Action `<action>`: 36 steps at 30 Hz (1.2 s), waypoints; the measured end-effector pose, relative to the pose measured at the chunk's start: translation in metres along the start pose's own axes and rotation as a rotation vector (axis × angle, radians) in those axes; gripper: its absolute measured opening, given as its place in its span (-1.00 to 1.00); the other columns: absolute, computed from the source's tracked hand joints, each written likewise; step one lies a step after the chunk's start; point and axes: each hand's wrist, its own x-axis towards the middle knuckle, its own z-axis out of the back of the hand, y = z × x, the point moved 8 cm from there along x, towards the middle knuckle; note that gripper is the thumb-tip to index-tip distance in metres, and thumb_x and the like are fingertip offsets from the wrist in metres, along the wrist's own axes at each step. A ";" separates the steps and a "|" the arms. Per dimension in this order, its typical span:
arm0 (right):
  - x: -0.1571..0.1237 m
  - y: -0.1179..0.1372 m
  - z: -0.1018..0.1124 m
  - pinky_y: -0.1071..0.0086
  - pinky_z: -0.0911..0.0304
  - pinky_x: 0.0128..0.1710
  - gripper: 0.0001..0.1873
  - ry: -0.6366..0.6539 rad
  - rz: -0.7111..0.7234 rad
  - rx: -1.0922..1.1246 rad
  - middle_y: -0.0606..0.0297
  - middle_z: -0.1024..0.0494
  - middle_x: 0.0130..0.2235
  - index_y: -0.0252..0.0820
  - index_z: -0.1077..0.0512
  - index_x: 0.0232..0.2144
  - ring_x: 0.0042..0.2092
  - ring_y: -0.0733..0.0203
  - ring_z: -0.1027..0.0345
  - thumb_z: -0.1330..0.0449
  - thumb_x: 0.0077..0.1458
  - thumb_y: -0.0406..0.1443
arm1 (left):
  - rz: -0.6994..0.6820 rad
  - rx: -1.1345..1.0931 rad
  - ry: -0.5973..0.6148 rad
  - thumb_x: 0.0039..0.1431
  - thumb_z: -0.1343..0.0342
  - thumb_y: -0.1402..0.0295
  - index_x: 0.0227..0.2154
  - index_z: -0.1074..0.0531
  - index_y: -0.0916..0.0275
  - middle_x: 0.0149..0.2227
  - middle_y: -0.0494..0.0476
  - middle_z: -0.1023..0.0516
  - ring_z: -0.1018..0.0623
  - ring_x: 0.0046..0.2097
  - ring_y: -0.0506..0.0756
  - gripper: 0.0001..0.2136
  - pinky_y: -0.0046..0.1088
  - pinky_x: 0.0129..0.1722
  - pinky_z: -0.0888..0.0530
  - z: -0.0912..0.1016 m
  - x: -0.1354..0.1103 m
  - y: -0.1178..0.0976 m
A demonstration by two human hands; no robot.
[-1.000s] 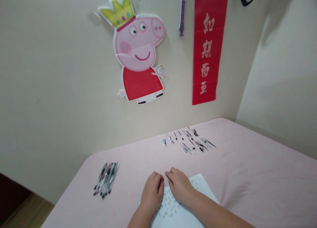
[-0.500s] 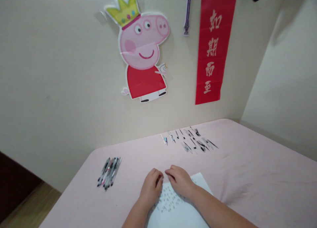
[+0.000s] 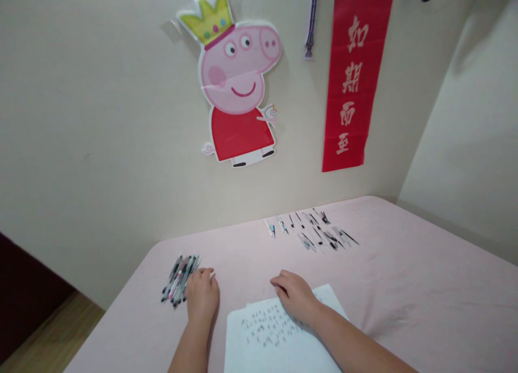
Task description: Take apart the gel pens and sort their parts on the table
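Observation:
My left hand (image 3: 201, 296) rests on the pink table beside a pile of several pens (image 3: 180, 279), touching its right side. Its fingers are curled, and a thin pale pen tip sticks out past the knuckles. My right hand (image 3: 294, 296) lies on the top edge of a white sheet of paper (image 3: 279, 340) covered with handwriting. Its fingers are bent down and held together, with nothing visible in them. The two hands are well apart.
Rows of small pen parts (image 3: 313, 231) lie near the wall at the back of the pink table (image 3: 404, 286). A cartoon pig cutout (image 3: 238, 87) and a red banner (image 3: 356, 76) hang on the wall. The table's left edge drops to a wooden floor (image 3: 48, 340).
My left hand has left the right hand and moved left to the pile of pens. The right hand has stayed on the paper. The camera has shifted slightly left.

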 end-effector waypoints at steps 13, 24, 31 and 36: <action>0.001 -0.002 -0.002 0.45 -0.13 -0.20 -0.68 -0.003 -0.002 0.032 0.25 -0.48 -0.28 -0.16 -0.52 -0.22 -0.20 0.23 -0.34 0.00 0.08 -0.44 | 0.357 0.306 0.030 0.14 0.06 0.36 -0.16 -0.48 0.26 -0.22 0.28 -0.48 -0.43 -0.12 0.27 -0.72 -0.23 -0.17 -0.34 0.014 -0.004 0.051; 0.001 -0.003 -0.002 0.43 -0.14 -0.21 -0.68 -0.031 0.016 0.050 0.25 -0.48 -0.31 -0.15 -0.52 -0.24 -0.22 0.22 -0.35 -0.01 0.06 -0.44 | 0.348 0.349 0.122 0.16 0.08 0.32 -0.29 -0.51 0.27 -0.22 0.30 -0.48 -0.41 -0.09 0.30 -0.74 -0.25 -0.21 -0.30 0.011 -0.006 0.049; 0.000 -0.003 -0.002 0.42 -0.15 -0.21 -0.68 -0.050 0.027 0.059 0.24 -0.48 -0.30 -0.15 -0.52 -0.24 -0.22 0.21 -0.35 -0.01 0.07 -0.44 | 0.238 0.390 0.132 0.16 0.03 0.34 -0.32 -0.47 0.33 -0.23 0.30 -0.46 -0.40 -0.11 0.29 -0.78 -0.26 -0.19 -0.29 0.003 -0.005 0.038; 0.001 -0.006 -0.002 0.38 -0.18 -0.20 -0.66 -0.082 0.019 0.105 0.22 -0.48 -0.30 -0.16 -0.50 -0.19 -0.23 0.19 -0.35 0.00 0.06 -0.44 | 0.048 0.202 0.128 0.18 0.10 0.38 -0.35 -0.43 0.33 -0.28 0.28 -0.45 -0.39 -0.17 0.24 -0.78 -0.25 -0.15 -0.28 -0.006 -0.002 0.013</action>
